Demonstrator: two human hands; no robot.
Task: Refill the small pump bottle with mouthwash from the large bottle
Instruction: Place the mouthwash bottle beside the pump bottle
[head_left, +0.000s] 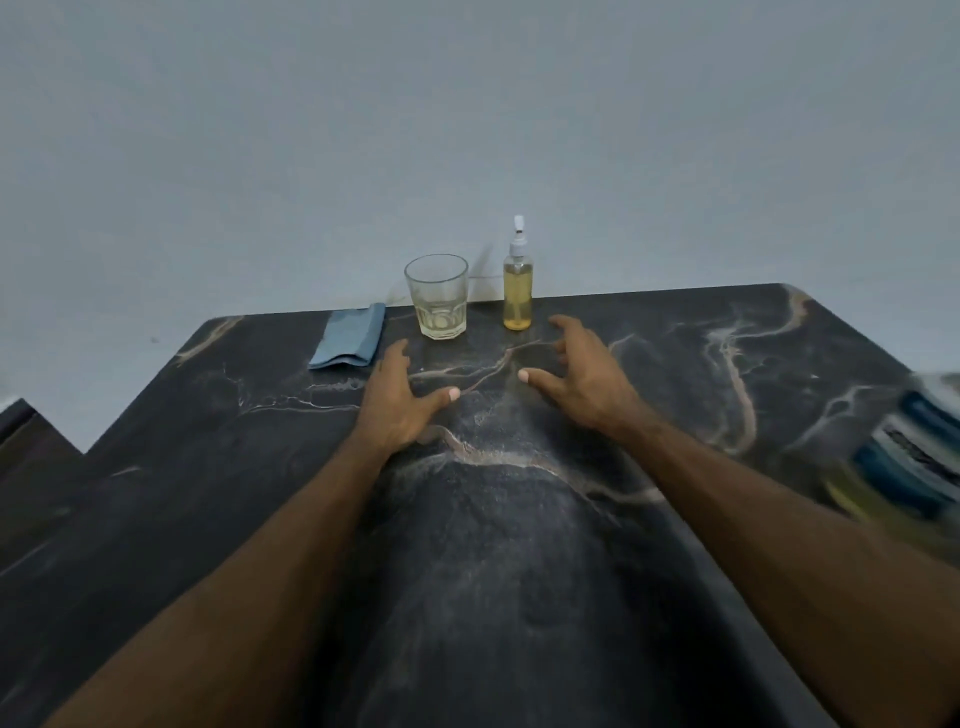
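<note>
Honestly, with my left hand (397, 402) and right hand (584, 376) spread, holding nothing, near the upright pump bottle (517, 291) at the countertop's (519, 545) far edge, I feared toppling it or the glass tumbler (439, 296) beside it.

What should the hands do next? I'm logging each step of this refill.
Probably move the right hand forward to grip the small clear pump bottle of yellow liquid. It stands upright just beyond that hand's fingers, pump on, and both hands hold nothing.
</note>
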